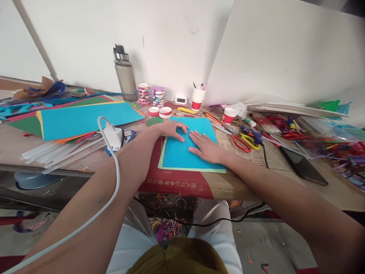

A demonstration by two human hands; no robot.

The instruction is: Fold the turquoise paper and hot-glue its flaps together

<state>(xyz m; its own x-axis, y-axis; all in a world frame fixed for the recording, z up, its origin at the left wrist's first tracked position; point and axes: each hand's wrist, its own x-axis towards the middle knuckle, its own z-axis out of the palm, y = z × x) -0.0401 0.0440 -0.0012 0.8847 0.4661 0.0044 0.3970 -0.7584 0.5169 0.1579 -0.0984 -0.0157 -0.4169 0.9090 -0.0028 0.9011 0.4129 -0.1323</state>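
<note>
A bright blue sheet of paper (182, 154) lies in front of me, over a pale green sheet (194, 169) whose edge shows along the near and left sides. Flat on the blue paper rests my right hand (207, 146), fingers stretched out and pointing left and away. My left hand (174, 129) is over the upper left part of the same paper, thumb and fingers apart with nothing between them. Whether its fingertips touch the sheet I cannot tell. Both sheets lie on a red and brown printed cardboard (176, 185).
Scissors (242, 142), a glue gun (252, 133) and a phone (303, 165) lie to the right. Stacked paper cups (198, 99), a small clock (181, 99) and a bottle (125, 76) stand behind. Coloured sheets (88, 120) and clear strips (59, 154) lie left; a white cable (115, 190) crosses my left arm.
</note>
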